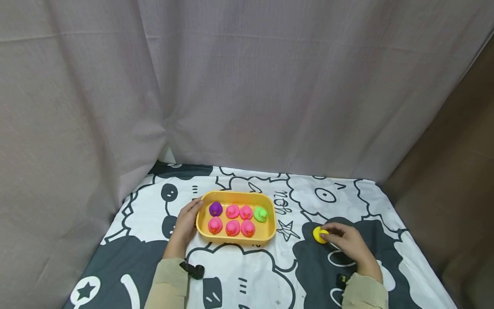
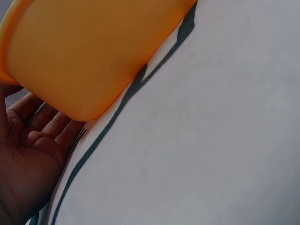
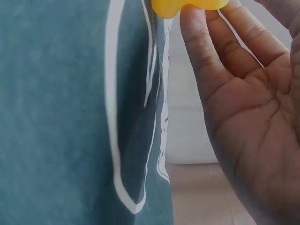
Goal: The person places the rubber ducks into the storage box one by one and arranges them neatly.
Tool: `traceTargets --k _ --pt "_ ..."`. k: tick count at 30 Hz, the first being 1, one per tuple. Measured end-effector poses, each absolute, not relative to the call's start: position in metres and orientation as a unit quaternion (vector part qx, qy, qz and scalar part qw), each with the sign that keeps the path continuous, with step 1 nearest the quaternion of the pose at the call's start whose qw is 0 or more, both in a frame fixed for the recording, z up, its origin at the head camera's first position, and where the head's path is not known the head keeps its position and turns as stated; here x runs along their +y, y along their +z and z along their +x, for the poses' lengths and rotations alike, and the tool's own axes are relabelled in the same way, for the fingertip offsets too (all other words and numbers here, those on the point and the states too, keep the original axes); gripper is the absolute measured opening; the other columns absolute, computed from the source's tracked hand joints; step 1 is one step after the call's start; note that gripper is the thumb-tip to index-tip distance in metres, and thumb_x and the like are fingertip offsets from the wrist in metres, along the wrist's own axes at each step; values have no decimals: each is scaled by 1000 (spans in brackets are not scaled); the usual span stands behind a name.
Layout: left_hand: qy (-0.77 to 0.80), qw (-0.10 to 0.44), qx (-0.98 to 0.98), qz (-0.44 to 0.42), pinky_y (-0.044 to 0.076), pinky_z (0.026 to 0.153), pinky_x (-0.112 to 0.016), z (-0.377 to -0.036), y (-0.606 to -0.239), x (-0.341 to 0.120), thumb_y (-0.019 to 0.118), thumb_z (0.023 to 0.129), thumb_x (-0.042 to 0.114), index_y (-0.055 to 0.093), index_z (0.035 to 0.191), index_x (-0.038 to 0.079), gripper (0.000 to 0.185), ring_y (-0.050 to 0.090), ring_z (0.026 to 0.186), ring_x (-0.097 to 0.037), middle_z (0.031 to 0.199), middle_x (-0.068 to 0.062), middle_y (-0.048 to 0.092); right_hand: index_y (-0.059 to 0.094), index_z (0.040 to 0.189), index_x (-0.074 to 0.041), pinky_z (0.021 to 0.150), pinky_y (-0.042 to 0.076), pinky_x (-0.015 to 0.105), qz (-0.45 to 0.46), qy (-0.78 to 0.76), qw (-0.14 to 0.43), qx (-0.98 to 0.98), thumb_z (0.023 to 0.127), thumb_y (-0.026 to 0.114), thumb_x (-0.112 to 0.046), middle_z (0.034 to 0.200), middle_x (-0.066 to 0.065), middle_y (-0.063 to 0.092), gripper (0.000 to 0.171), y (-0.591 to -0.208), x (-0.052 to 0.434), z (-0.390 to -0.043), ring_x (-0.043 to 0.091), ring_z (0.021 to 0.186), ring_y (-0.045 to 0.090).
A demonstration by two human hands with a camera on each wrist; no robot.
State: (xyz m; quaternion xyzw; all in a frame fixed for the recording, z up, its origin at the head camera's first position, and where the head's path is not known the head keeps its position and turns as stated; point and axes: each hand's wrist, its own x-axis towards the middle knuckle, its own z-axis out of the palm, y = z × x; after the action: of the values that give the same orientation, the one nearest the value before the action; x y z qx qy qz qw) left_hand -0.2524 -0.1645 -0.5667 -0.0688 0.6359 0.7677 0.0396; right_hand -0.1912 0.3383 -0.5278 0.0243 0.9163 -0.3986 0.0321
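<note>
We see the right hand [image 1: 349, 244] out on the right side of the table, w/ its fingertips on a small yellow duck [image 1: 320, 234]. The duck sits on a dark patch of the printed cloth [image 1: 301, 274], well apart from the tray. In the right wrist view the fingers [image 3: 211, 51] are nearly straight, palm open, and the tips touch the yellow duck [image 3: 187, 7] at the top edge; we can't tell from there if the thumb closes on it. In the head view the fingers look bent over the duck's far side, so we read it as a light pinch, not a full grip.

The left hand [image 1: 186, 224] lies flat against the left end of the orange tray [image 1: 236, 196], fingers straight along its short wall, holding nothing. The left wrist view shows the same: the palm [image 2: 28, 154] is relaxed and the tray [image 2: 89, 51] wall is right above the fingers, touching or just beside them.

Inside the tray we count 7 ducks in 2 rows. Back row, left to right: a purple duck [image 1: 215, 209], 2 pink ones, then a green duck [image 1: 260, 214]. Front row: 3 pink ducks [image 1: 233, 227], side by side.

The cloth is white and dark grey w/ cartoon shapes & stars. A pale curtain [image 1: 247, 86] hangs behind the table.
</note>
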Motion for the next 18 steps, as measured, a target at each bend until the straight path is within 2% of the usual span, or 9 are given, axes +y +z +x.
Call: traceTargets --k 18 --pt "769 40 635 -64 40 113 -39 -254 -570 -165 57 103 32 57 143 10 45 45 138 -27 151 -10 47 72 114 -13 82 56 31 30 -416 15 909 85 80 -44 115 6 70 43 -526 322 -194 20 97 66"
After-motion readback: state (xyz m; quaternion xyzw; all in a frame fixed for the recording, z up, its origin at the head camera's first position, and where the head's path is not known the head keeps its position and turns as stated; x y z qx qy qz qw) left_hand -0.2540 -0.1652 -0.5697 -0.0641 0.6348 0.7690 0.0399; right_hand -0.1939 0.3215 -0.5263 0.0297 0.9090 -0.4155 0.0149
